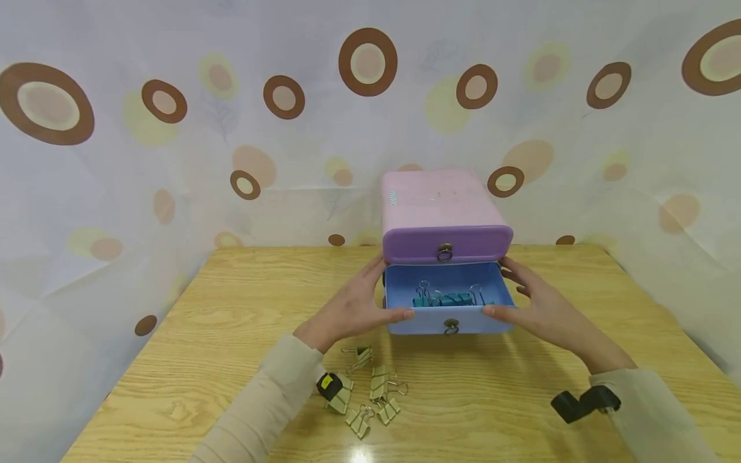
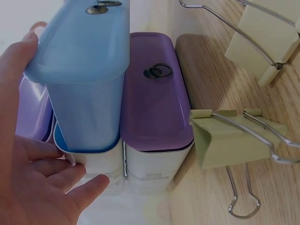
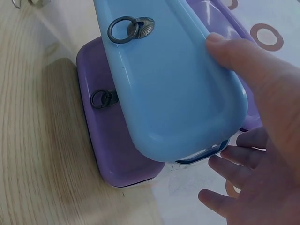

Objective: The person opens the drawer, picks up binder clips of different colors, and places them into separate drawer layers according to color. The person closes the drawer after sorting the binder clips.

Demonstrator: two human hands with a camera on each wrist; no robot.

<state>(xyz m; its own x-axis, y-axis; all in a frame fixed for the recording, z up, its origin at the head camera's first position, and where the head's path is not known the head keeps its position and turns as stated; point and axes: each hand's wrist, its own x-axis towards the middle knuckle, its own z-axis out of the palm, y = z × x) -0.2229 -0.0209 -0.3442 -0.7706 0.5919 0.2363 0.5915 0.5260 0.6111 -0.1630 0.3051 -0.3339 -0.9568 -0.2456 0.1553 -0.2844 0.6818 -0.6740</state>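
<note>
A small drawer cabinet (image 1: 440, 196) with a pink top stands on the table. Its middle blue drawer (image 1: 446, 319) is pulled out, and teal binder clips (image 1: 454, 299) lie inside. At the drawer's left front corner, my left hand (image 1: 350, 305) rests its thumb, with the other fingers spread along the cabinet's side. My right hand (image 1: 547, 312) does likewise at the right corner; in the right wrist view its thumb (image 3: 225, 47) touches the edge of the blue front. Above is a purple drawer front (image 1: 413, 245), closed; another purple drawer (image 2: 157, 103) below shows in the left wrist view.
Several pale yellow-green binder clips (image 1: 379, 384) lie loose on the wooden table (image 1: 260, 276), in front of the cabinet and near the left forearm. A patterned cloth (image 1: 324, 148) hangs behind the table. Each drawer front carries a metal ring pull (image 3: 123, 30).
</note>
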